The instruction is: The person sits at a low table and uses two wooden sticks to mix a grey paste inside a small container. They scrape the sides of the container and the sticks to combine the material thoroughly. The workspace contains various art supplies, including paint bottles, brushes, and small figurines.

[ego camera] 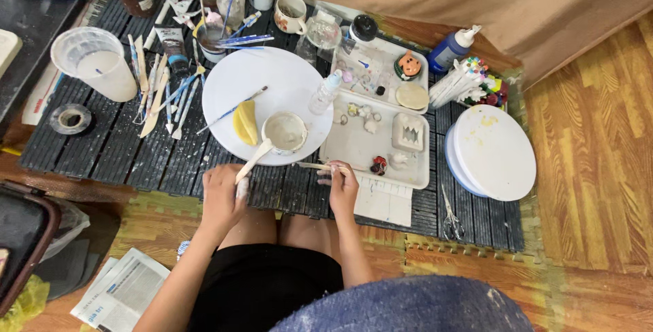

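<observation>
1. Sitting at the worktop (136,148), the person works over a round white board (272,80).
2. Left hand (223,192), at 7 o'clock of the board, has its grip closed on a wooden tool (253,160); the tool's tip rests at the rim of the small cup (284,132), seemingly to reach the pale mix inside.
3. Right hand (342,184), at 5 o'clock, pinches a thin stick (320,166) held level, tip toward the cup.
4. A yellow sponge (245,122) lies just beside the cup at 9 o'clock, a brush (231,110) across the board.
5. A white tray (354,145) with small pieces sits at 3 o'clock.
</observation>
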